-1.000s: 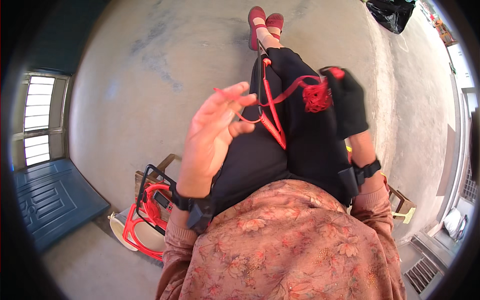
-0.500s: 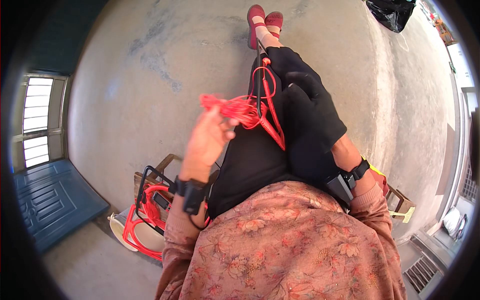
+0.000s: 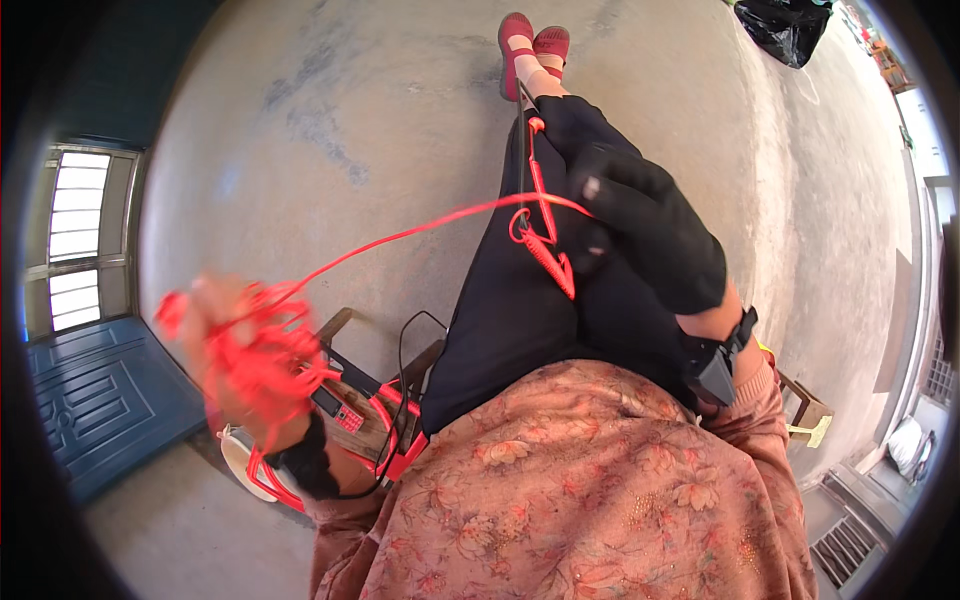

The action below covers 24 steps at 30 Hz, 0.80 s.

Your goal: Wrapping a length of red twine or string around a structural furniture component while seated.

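My left hand, smeared by motion, is out at the left with a loose bundle of red cord in its fingers. From the bundle a single strand stretches across above my lap to my right hand. That hand wears a black glove with bare fingertips, and the strand runs in between its thumb and fingers. A thin black rod frame lies along my legs, partly hidden. Red cord wrapping is wound tightly along part of it, near my right hand.
Left of my hip stands a wooden seat with a red-and-black phone on it and more red cord beside it. A black cable loops there. A blue panelled door is at far left, a black plastic bag at far right.
My left hand has swung left and nearer with the cord bundle, drawing a strand out across my lap. My right hand has opened out from my thigh and now meets that strand.
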Each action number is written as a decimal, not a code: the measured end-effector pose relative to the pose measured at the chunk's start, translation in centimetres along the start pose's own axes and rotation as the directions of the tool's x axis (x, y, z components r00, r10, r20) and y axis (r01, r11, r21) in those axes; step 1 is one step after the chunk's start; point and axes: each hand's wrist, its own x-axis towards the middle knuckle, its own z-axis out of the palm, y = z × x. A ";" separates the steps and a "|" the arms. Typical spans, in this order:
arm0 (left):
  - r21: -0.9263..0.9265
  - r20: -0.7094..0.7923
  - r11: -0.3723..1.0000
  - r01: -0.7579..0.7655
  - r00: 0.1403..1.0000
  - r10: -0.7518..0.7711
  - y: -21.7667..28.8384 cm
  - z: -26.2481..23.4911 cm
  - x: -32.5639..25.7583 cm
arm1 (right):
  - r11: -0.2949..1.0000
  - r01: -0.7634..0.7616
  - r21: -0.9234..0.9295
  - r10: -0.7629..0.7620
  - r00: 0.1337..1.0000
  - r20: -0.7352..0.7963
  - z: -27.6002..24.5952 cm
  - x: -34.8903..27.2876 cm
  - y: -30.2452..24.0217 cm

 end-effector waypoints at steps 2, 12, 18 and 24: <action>0.224 -0.202 0.972 0.074 0.979 -0.028 -4.5 -1.2 1.0 | 0.999 -0.002 0.046 0.003 1.000 -0.030 0.3 -2.1 -0.7; 0.892 0.089 0.450 -0.054 0.994 -0.058 -17.0 4.4 0.4 | 0.926 -0.130 0.354 0.170 0.982 -0.082 1.6 -6.2 0.1; 0.804 0.020 0.579 0.140 0.965 -0.261 -16.6 2.2 0.8 | 0.978 -0.125 0.169 0.173 0.933 -0.314 2.0 -6.1 -1.5; 0.494 0.011 0.865 0.084 0.995 -0.103 -12.2 -0.9 3.8 | 0.969 0.102 -0.225 -0.197 0.869 -0.453 -5.3 -0.7 2.4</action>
